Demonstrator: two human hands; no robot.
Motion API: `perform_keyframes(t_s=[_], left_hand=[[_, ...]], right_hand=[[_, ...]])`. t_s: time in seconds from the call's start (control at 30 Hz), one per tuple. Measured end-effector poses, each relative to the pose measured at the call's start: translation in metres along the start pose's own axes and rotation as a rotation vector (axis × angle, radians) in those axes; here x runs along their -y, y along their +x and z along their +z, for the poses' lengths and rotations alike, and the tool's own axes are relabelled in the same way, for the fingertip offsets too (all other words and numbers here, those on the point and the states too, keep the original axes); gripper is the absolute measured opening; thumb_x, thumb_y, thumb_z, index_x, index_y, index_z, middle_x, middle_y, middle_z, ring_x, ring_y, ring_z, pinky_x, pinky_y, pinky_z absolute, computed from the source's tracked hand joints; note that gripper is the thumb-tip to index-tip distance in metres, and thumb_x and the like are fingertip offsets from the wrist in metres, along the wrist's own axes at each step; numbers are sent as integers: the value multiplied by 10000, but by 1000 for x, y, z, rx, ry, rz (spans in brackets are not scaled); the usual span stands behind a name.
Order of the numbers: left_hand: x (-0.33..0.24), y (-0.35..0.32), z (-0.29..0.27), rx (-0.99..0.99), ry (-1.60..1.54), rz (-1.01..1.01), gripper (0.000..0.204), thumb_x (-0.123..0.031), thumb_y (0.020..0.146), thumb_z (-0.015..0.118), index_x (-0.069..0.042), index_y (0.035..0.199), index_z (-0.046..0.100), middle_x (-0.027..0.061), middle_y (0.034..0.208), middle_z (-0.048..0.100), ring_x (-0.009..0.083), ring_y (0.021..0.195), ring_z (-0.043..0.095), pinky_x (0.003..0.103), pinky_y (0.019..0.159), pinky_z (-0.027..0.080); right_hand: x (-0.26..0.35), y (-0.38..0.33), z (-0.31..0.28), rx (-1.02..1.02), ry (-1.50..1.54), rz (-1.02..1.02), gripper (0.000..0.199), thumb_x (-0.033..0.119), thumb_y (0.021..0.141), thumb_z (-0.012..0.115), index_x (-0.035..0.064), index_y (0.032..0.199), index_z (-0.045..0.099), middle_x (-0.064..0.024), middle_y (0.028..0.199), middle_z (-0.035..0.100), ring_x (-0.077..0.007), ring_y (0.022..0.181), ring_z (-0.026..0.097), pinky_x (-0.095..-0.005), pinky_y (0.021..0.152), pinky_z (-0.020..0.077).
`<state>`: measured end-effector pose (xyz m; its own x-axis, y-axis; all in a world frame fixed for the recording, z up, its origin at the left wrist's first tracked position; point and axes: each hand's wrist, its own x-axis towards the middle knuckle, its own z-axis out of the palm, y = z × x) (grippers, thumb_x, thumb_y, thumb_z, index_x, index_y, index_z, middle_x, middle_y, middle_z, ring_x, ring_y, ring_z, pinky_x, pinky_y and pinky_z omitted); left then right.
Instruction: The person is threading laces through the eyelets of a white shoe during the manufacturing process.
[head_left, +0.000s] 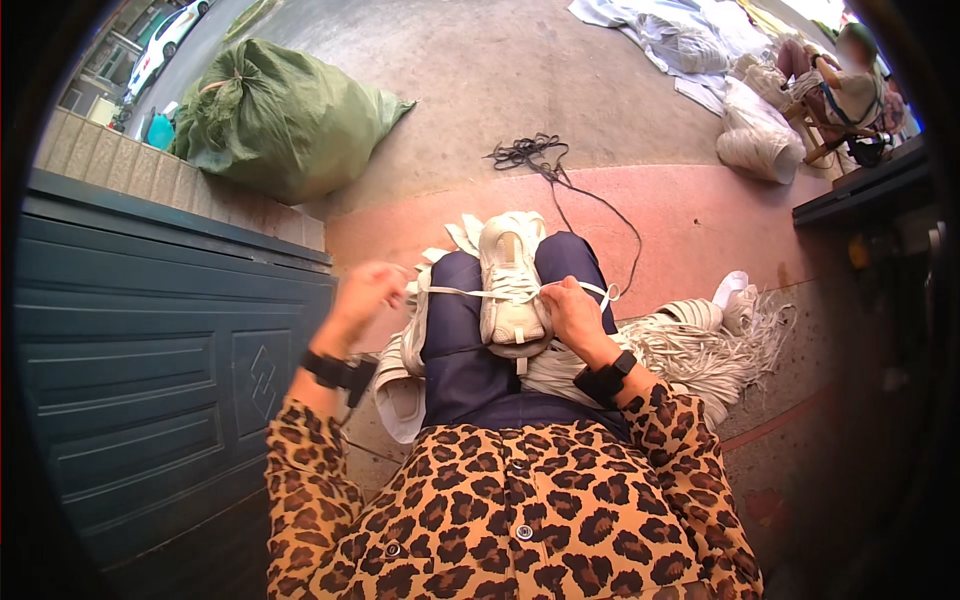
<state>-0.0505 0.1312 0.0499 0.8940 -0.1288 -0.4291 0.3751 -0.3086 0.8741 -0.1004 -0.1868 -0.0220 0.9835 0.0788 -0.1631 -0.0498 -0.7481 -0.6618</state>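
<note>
— Where does the shoe [512, 290] sit?
— On the person's lap, between the left hand [365, 292] and the right hand [573, 312], with a lace [455, 293] stretched across it from hand to hand.
— And around them?
— A bundle of laces [700, 345] lies right of the legs, a sack [280, 115] far ahead on the left, a door [150, 350] at the left.

Cloth, cord and rough concrete around your lap.
A matt white sneaker [513, 285] of mesh cloth with a flat woven lace [462, 293] lies on your smooth dark trousers [462, 360]. Beside you are matt white cord bundles [690, 345], a woven plastic green sack [280, 115], a satin-painted panelled door [150, 350], and rough concrete ground [500, 70].
</note>
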Motion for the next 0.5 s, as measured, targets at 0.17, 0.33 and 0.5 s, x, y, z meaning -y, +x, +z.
perform_keyframes(t_s=[0.17, 0.33, 0.5], left_hand=[[37, -3, 89, 44, 176, 46, 188, -170, 869, 563, -18, 923, 659, 15, 704, 602, 84, 611, 540, 237, 567, 440], [48, -1, 114, -159, 600, 283, 180, -205, 826, 589, -52, 871, 671, 146, 801, 649, 321, 790, 605, 408, 709, 481], [44, 1, 121, -214, 742, 426, 175, -169, 827, 572, -7, 786, 624, 166, 778, 614, 342, 792, 574, 430, 709, 460]], right_hand=[[4, 0, -1, 23, 4, 16, 169, 189, 848, 562, 74, 921, 661, -114, 885, 566, -309, 867, 583, -391, 740, 456], [6, 2, 0, 57, -84, -17, 132, 144, 834, 542, 65, 863, 644, -116, 856, 555, -302, 851, 570, -404, 729, 446], [6, 3, 2, -31, -331, -301, 101, 53, 747, 533, 46, 783, 627, -108, 827, 567, -286, 818, 524, -383, 720, 436]])
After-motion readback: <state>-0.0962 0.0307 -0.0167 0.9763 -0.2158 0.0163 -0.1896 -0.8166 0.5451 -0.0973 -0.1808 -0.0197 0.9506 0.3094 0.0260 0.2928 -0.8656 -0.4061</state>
